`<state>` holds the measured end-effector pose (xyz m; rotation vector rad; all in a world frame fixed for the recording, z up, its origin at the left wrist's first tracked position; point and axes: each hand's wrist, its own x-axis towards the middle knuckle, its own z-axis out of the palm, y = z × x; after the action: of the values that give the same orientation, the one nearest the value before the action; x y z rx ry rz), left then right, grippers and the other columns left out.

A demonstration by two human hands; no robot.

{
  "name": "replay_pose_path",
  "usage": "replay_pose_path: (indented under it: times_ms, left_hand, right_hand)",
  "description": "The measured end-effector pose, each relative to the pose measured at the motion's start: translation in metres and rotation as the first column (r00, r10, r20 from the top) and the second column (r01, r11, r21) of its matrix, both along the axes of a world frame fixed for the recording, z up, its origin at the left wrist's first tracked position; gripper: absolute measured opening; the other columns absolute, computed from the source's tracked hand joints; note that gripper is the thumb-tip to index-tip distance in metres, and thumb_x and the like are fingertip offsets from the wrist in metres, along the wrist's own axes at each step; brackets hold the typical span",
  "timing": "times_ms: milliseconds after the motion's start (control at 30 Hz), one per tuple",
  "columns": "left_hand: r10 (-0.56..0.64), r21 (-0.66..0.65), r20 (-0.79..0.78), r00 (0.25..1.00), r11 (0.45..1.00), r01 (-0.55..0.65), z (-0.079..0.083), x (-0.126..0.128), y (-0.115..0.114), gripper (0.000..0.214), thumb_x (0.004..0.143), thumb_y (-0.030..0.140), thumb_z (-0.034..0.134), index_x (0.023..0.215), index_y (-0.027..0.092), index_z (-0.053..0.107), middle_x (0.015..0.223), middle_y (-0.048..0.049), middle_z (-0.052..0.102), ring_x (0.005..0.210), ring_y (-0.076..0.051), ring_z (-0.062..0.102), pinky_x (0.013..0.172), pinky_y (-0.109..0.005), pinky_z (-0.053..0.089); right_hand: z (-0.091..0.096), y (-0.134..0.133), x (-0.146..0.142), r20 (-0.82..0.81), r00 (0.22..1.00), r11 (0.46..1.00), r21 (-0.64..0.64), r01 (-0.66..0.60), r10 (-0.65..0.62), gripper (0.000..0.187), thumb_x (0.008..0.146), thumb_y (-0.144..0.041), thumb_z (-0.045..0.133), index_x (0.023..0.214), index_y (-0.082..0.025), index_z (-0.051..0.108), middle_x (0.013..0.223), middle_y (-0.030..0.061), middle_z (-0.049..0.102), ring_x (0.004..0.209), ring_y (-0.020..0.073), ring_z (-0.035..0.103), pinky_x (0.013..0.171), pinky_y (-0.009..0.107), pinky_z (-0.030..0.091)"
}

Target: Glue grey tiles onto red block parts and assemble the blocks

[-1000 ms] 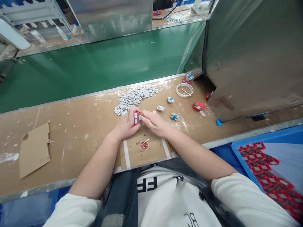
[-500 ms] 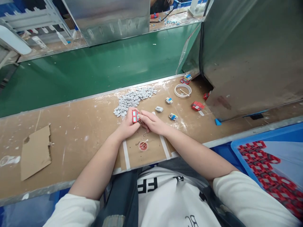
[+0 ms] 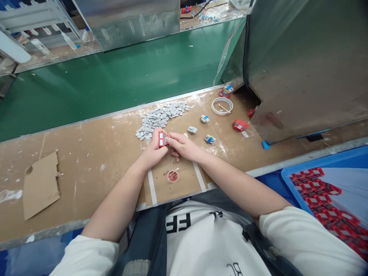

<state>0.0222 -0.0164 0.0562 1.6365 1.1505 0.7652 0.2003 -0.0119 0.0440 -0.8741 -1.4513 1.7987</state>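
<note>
A small red plastic part (image 3: 163,139) with pale window-like panels is held above the worktable. My left hand (image 3: 153,151) is closed around its left side, thumb below it. At its right edge, the thumb and forefinger of my right hand (image 3: 182,146) pinch the part; the other fingers curl underneath. Just beyond my hands spreads a heap of small grey pieces (image 3: 156,119). A small round dish of red stuff (image 3: 173,176) with a thin stick in it sits nearer my body, tiny bits scattered beside it.
Right of my hands lie several white-and-blue blocks (image 3: 210,139), a tape roll (image 3: 222,106) and red parts (image 3: 240,125). A metal panel (image 3: 310,76) stands at right. A blue tray (image 3: 290,172) holds rows of red parts. Torn cardboard (image 3: 41,186) lies left; a green strip (image 3: 123,84) runs behind.
The whole view has shifted slightly. Both hands keep hold of the red part, with the right fingers moved only a little against it.
</note>
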Motion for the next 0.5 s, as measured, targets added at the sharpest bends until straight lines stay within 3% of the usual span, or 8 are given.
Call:
replay_pose_path:
  times_ms: [133,200,267,333,400,500]
  left_hand:
    - [0.002,0.091,-0.042,0.999,0.996,0.002,-0.002,-0.003,0.000,0.038,0.079,0.020,0.057,0.112,0.025,0.040,0.098,0.0012,0.053,0.084,-0.017,0.054,0.079,-0.033,0.046]
    - [-0.008,0.176,-0.080,0.997,0.984,0.022,-0.003,-0.007,0.001,0.038,0.083,0.025,0.061,0.115,0.025,0.041,0.100,0.0007,0.054,0.083,-0.018,0.055,0.078,-0.033,0.047]
    - [-0.009,0.269,-0.099,0.995,0.963,0.035,-0.003,-0.010,0.002,0.037,0.087,0.031,0.062,0.119,0.025,0.044,0.104,-0.0009,0.057,0.086,-0.019,0.056,0.080,-0.034,0.048]
    - [0.011,0.349,-0.104,0.995,0.937,0.026,-0.003,-0.012,0.003,0.029,0.094,0.034,0.056,0.121,0.025,0.048,0.109,-0.0035,0.060,0.094,-0.021,0.058,0.086,-0.036,0.051]
    - [0.035,0.418,-0.124,0.992,0.908,0.020,-0.003,-0.012,0.003,0.026,0.101,0.033,0.048,0.125,0.024,0.051,0.117,-0.0065,0.062,0.106,-0.023,0.060,0.096,-0.039,0.051]
    - [0.042,0.514,-0.171,0.984,0.856,0.053,-0.002,-0.011,0.002,0.034,0.105,0.031,0.045,0.137,0.023,0.050,0.130,-0.0105,0.062,0.120,-0.026,0.060,0.108,-0.043,0.049]
  right_hand:
    - [-0.001,0.000,0.002,0.010,1.000,1.000,0.006,-0.029,0.029,0.035,0.107,-0.056,0.052,0.094,-0.024,0.046,0.062,-0.0099,0.037,0.049,0.0101,0.040,0.044,0.021,0.048]
    - [-0.001,0.002,0.004,0.074,0.997,0.983,0.183,-0.005,-0.009,0.037,0.110,-0.056,0.047,0.091,-0.024,0.046,0.065,-0.0072,0.042,0.055,0.0118,0.044,0.050,0.023,0.046]
    - [-0.001,0.003,0.007,0.163,0.979,0.889,0.456,0.037,-0.124,0.039,0.112,-0.054,0.044,0.088,-0.023,0.047,0.073,-0.0028,0.049,0.067,0.0144,0.050,0.062,0.026,0.046]
    - [-0.001,0.004,0.010,0.246,0.937,0.742,0.670,0.020,-0.247,0.035,0.113,-0.047,0.042,0.089,-0.023,0.050,0.085,0.0011,0.055,0.078,0.0170,0.054,0.073,0.030,0.045]
    - [-0.001,0.003,0.013,0.318,0.891,0.647,0.762,-0.036,-0.325,0.030,0.115,-0.041,0.038,0.097,-0.022,0.054,0.094,0.0041,0.060,0.084,0.0192,0.056,0.076,0.031,0.043]
    - [-0.002,0.001,0.014,0.363,0.849,0.576,0.813,-0.088,-0.384,0.029,0.116,-0.037,0.034,0.105,-0.021,0.056,0.101,0.0075,0.064,0.087,0.0212,0.059,0.075,0.032,0.040]
